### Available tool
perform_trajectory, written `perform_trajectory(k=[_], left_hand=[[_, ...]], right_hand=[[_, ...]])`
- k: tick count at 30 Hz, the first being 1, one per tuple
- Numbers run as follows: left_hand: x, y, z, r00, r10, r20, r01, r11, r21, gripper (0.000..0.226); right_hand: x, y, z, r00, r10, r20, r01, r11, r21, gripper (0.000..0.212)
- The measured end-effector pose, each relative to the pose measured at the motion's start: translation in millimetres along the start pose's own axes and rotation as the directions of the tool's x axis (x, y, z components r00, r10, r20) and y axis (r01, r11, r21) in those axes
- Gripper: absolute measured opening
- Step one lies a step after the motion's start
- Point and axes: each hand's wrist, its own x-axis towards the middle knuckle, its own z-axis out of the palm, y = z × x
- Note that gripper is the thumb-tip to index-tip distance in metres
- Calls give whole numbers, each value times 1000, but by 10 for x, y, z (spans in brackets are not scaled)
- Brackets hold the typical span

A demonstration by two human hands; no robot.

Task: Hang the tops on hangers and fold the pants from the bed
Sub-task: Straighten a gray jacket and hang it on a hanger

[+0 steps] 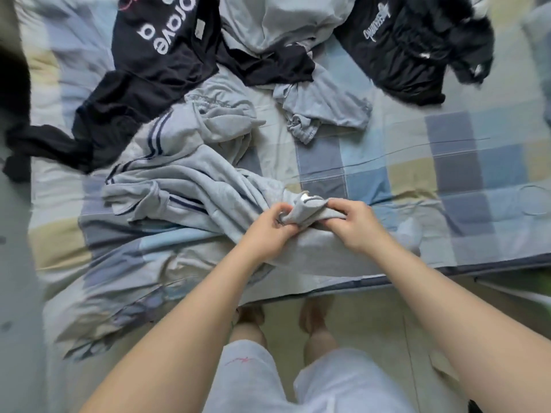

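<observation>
Grey sweatpants with dark side stripes (185, 174) lie crumpled across the middle of the bed. My left hand (269, 229) and my right hand (354, 225) both pinch one bunched end of them near the bed's front edge. A black top with white lettering (161, 34) lies at the back left, its sleeve trailing to the left. Another black top with a small white print (411, 46) lies at the back right. A light grey garment (268, 22) sits at the back centre, and a small grey garment (322, 105) lies crumpled right of centre.
The bed carries a checked sheet in blue, grey and pale yellow (447, 162). Its front edge runs just above my bare feet (313, 317) on the tiled floor. A dark shape (12, 93) stands at the left edge.
</observation>
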Motion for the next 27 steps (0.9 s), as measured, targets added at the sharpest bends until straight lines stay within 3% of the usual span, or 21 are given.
perform_trajectory(k=[3,5,10,16,20,23,25,27], left_hand=[[-271,327,234,998,56,-7,-57,998,-27,14],[-452,555,377,990,109,-84,-108,994,20,7],[-922,1137,526,934,263,-240,-276,961,-22,21],[-1478,1849,650,810,362,-461,-503,833,-229,12],[-1753,2354,519,712,423,-560,-635,729,-256,25],[-1981,2789,289,634,469,-615,-732,620,-281,31],[-2176,3063,197,573,544,-613,-797,544,-262,27],[-2345,3270,198,520,620,-587,-841,492,-224,21]], right_hand=[[-394,-117,-392,996,-79,-28,79,997,-16,30],[-660,-180,-673,993,-101,-59,100,995,-24,32],[-1322,-322,-1337,959,-184,-217,183,983,-22,27],[-1848,-388,-1764,896,-252,-365,273,962,7,15],[-1983,-516,-1953,875,-266,-404,308,950,41,16],[-2064,-763,-2115,858,-331,-394,377,925,44,38],[-2108,-968,-2199,843,-398,-363,416,909,-29,64],[-2156,-1204,-2259,803,-464,-374,454,883,-121,75]])
